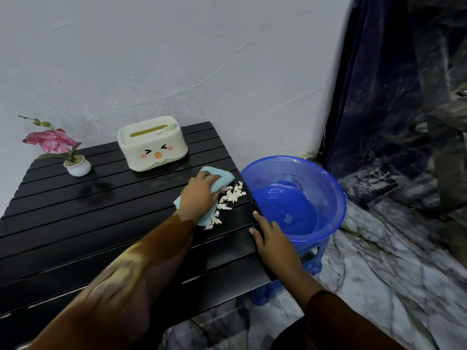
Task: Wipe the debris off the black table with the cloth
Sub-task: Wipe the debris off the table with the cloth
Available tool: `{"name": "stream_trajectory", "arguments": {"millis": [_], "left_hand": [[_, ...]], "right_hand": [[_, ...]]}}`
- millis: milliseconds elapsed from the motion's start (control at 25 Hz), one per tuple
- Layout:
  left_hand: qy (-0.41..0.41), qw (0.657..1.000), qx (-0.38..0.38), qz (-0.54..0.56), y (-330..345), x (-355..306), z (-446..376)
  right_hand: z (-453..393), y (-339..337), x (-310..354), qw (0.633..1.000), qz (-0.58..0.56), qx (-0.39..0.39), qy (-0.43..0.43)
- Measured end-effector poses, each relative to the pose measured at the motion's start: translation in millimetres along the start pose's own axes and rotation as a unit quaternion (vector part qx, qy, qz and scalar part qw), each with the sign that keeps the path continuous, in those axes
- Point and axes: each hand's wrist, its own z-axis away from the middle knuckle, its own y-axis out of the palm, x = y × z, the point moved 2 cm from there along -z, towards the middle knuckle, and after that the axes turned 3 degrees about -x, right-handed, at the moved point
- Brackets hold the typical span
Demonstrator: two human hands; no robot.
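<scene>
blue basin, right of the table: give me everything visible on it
The blue basin is round, translucent plastic with a wide rim, upright and open, apparently empty apart from a small pale square on its floor. It sits on a blue plastic stool just off the black table at its right edge, its rim close beside the debris. The right hand lies beside it.

the black table [101,223] has slightly glossy slats; the cloth [219,178] looks soft; the blue basin [328,198] is translucent shiny plastic; the tissue box [151,147] is smooth matt plastic.
</scene>
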Motion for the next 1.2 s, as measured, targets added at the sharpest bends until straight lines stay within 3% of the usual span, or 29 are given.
{"name": "stream_trajectory", "arguments": {"millis": [240,480,760,1040,1200], "left_hand": [[0.013,0.999,0.021,0.02,-5,-29,-7],[-0.087,0.983,-0.143,0.08,-60,1,23],[-0.197,0.98,-0.039,0.003,-36,-8,97],[-0.249,0.967,-0.043,-0.038,-4,-40,74],[-0.239,0.97,-0.03,-0.034,12,-63,50]], "right_hand": [[-1,1,-1,1.0,-0.013,-0.002,-0.002],[-1,-3,2,0.999,-0.016,0.023,0.018],[2,-18,-4,0.99,-0.081,0.114,0.035],[16,-14,-14,0.985,-0.151,0.081,0.026],[14,-11,-15,0.982,-0.172,0.076,0.018]]}}
